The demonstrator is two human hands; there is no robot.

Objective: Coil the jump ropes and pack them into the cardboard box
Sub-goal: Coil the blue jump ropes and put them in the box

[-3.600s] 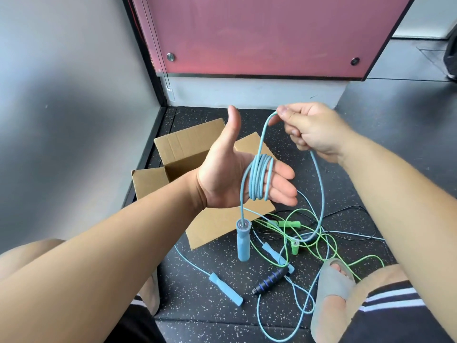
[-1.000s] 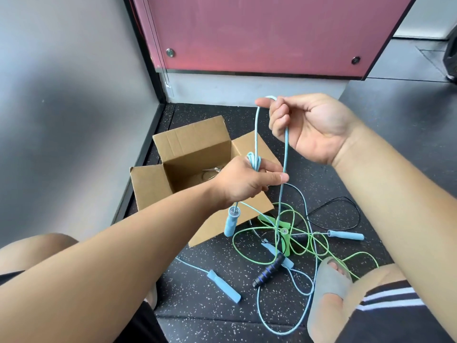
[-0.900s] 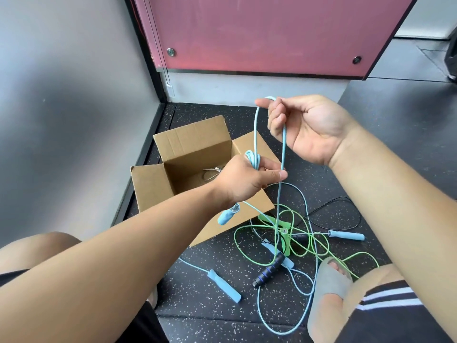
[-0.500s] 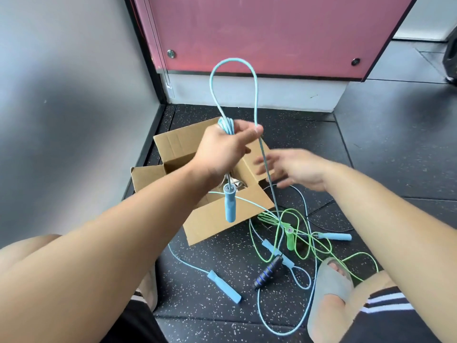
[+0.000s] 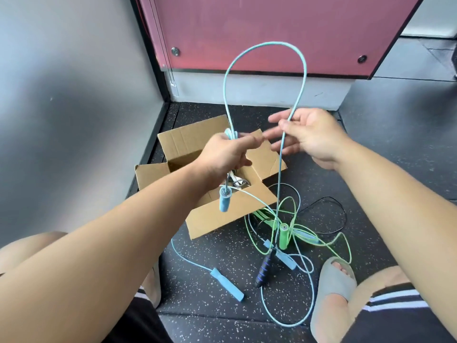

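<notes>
L hand [image 5: 226, 154] grips a small coil of the light-blue rope [image 5: 230, 133] just above the cardboard box [image 5: 222, 217]. One blue handle [image 5: 224, 200] dangles under the fist, over the box opening. R hand [image 5: 309, 137], right of the box, is wide w/ fingers spread and a strand across the thumb. A tall loop arcs above the box.

Judged early on: this rope is only partly coiled. The green rope [image 5: 283, 235], dark-handled rope [image 5: 265, 267] and 2nd blue handle [image 5: 227, 284] lie loose on the floor [image 5: 371, 169] in front of the box. Sth pale sits inside the box, can't tell what.

Speckled dark floor [image 5: 371, 169], open cardboard box [image 5: 222, 219], tangled blue, green, perhaps black jump ropes [image 5: 283, 235]
</notes>
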